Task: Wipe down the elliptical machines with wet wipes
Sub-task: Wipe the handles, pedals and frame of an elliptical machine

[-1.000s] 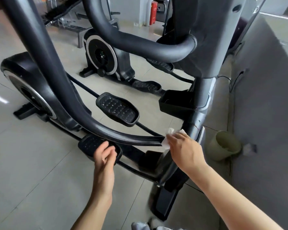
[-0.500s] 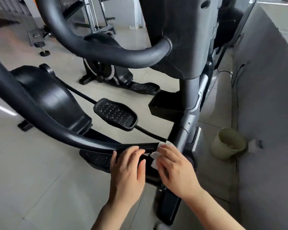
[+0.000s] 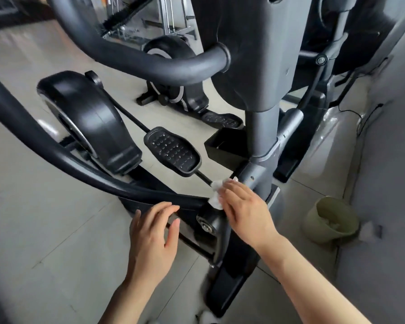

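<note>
A black elliptical machine (image 3: 262, 127) fills the view, with its flywheel cover (image 3: 89, 120) at the left and a studded pedal (image 3: 172, 150) in the middle. My right hand (image 3: 246, 211) holds a crumpled white wet wipe (image 3: 216, 192) against the lower end of the curved black arm (image 3: 56, 160), where it meets the grey column. My left hand (image 3: 153, 237) hovers with relaxed, spread fingers just below that arm, near the pivot joint (image 3: 207, 224); I cannot tell whether it touches the arm.
A second elliptical (image 3: 168, 73) stands behind on the tiled floor. A green bin (image 3: 332, 220) with used wipes sits against the grey wall (image 3: 388, 183) at the right. A cable (image 3: 360, 118) runs down the wall. Weight equipment stands at the far back.
My left hand rose from the lower pedal to the curved arm. My right hand kept the wipe at the arm's lower joint, shifting slightly. The view moved closer and to the left.
</note>
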